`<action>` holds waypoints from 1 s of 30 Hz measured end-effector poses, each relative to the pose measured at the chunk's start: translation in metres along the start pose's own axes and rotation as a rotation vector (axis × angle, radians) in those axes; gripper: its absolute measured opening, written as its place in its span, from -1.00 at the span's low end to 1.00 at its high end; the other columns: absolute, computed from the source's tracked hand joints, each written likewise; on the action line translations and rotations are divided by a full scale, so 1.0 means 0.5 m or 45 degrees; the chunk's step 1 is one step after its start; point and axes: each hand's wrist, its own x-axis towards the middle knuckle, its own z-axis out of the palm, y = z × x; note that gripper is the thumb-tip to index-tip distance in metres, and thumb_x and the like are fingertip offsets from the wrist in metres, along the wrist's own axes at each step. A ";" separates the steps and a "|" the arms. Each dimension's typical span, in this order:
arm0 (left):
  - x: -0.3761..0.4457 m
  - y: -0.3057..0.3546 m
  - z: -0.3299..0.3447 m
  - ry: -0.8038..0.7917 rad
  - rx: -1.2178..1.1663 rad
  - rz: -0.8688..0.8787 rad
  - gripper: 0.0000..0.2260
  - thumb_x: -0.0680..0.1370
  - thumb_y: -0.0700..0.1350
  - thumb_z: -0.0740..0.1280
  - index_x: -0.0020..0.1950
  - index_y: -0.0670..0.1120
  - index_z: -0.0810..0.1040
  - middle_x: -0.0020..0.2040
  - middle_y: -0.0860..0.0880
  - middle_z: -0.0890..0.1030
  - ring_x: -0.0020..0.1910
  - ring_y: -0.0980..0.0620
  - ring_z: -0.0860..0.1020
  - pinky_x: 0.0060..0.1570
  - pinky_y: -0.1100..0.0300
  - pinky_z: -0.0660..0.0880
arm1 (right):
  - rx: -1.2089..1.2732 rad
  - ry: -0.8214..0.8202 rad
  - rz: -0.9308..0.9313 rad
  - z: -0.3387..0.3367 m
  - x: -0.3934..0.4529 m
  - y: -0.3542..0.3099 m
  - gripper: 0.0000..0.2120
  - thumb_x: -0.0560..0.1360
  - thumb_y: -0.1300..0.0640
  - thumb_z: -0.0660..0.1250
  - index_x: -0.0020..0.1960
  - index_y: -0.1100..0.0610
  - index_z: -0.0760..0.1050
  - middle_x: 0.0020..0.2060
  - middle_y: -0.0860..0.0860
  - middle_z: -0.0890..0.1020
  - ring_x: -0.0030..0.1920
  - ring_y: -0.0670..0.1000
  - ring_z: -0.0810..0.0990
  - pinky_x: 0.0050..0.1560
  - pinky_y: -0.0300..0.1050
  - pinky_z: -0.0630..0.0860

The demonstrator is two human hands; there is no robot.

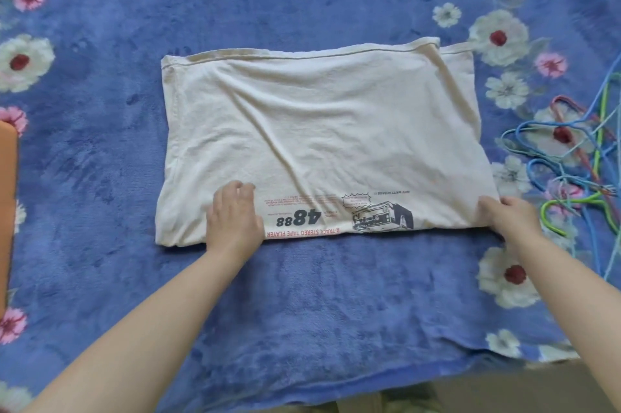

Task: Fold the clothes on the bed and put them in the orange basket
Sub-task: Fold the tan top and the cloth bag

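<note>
Cream T-shirt [322, 140], folded to a rough rectangle, lies flat mid-bed on the blue floral blanket [100, 43], print side up along the near edge: "4888", "8-TRACK STEREO TAPE PLAYER" and a tape-deck graphic, all upside down from this view. Far edge shows a stitched hem; at the far right corner a second layer sticks out past the top one, so edges there aren't flush. Left edge has a narrow fold-over strip. Left hand [233, 216] rests palm down on the near left part of the shirt, fingers loosely spread, slightly bent, nothing pinched. Right hand [512, 216] is at the near right corner, fingers on the fabric edge; looks like a pinch on the corner, but the fingertips are tucked at the cloth, so can't tell for sure. Open blanket on all sides of the shirt: wide on the far side and left, a broad strip between near edge and the bed edge. Right side is tighter: tangle of wire hangers [571, 157] (blue, green, red) lies near the shirt's right edge, not touching it, partly cut off by the frame. Orange basket [6, 211] only shows as a sliver at the left frame edge, well apart from the shirt; its contents are out of view. Small red print lines are too fine to read.
</note>
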 end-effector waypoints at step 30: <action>0.043 0.267 0.045 -0.465 0.365 0.270 -0.70 0.55 -0.16 0.14 0.29 -0.07 0.38 0.33 -0.07 0.32 0.30 -0.10 0.28 0.15 0.03 0.38 | -0.362 -0.779 -0.445 -0.105 0.119 0.029 -0.89 0.51 0.30 0.27 -0.17 0.17 0.44 -0.60 -0.11 0.52 -0.60 -0.17 0.43 -0.54 -0.43 0.30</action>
